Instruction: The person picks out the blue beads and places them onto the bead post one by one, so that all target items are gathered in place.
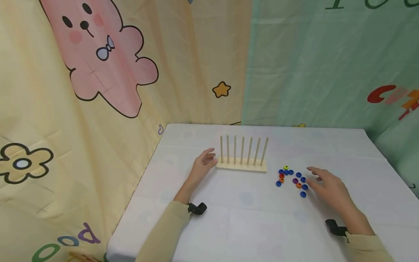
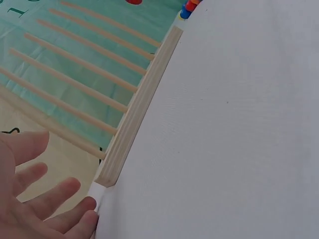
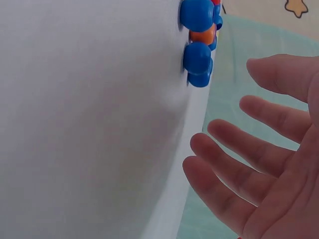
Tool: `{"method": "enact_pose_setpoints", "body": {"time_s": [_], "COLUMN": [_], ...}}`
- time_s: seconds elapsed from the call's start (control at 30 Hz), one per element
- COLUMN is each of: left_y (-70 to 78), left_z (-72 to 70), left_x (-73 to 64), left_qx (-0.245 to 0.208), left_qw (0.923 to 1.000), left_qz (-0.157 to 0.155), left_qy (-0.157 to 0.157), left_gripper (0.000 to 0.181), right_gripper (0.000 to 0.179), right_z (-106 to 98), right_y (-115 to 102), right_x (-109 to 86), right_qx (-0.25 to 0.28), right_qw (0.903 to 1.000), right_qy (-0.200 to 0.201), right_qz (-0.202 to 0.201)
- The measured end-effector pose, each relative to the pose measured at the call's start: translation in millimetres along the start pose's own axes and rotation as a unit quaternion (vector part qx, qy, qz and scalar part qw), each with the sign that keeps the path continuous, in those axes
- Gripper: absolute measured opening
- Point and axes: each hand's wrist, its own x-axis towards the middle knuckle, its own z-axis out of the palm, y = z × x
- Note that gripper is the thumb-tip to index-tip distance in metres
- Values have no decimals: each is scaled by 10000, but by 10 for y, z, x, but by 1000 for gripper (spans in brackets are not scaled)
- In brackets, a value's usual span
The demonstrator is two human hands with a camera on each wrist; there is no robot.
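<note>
A pale wooden peg rack [image 1: 242, 167], a flat base with a row of several upright dowels, stands on the white table. At its left end is my left hand [image 1: 203, 163], fingers loosely spread and holding nothing; the left wrist view shows the fingertips [image 2: 88, 203] close to the end of the base. No beads are on the dowels. To the right of the rack lie several loose round beads, among them a yellow bead [image 1: 286, 167], a purple bead [image 1: 295, 180] and a blue bead [image 3: 196, 15]. My right hand [image 1: 330, 189] hovers beside the beads, relaxed, with nothing in it.
The white-covered table [image 1: 248, 229] meets a green curtain [image 1: 314, 65] and a cream printed curtain [image 1: 196, 54] at the back. A black wrist mount [image 1: 198, 208] sits on the left wrist and another black mount [image 1: 335, 228] on the right.
</note>
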Motion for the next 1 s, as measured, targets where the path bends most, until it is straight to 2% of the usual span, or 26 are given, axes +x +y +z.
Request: {"method": "enact_pose_setpoints", "body": {"time_s": [0.2,0.37,0.5,0.7,1.0], "left_y": [-48,-50,-63,-131,-196], "left_z": [89,150,195,263,261], "left_x": [124,217,275,306,294], "left_qx": [158,73,-131,-17,124], "left_qw": [9998,9995,9997,9997,9997], "left_qz": [-119,-291,-180,-80,-144], "left_qy": [-34,-25,-74,-248,-154], "left_gripper": [38,35,33,26,22], "right_gripper": [53,48,41,39,32], "right_z": [110,158,179,195,184], "right_y": [-24,-20,-19,19,26], "right_x": [87,151,205,223,360], "right_qx": [96,35,16,-21,-40], "right_qw": [9998,9996,9996,9996,9993], "right_qy": [-157,-270,-260,-286,-374], "right_qz": [-8,-30,-78,19,17]}}
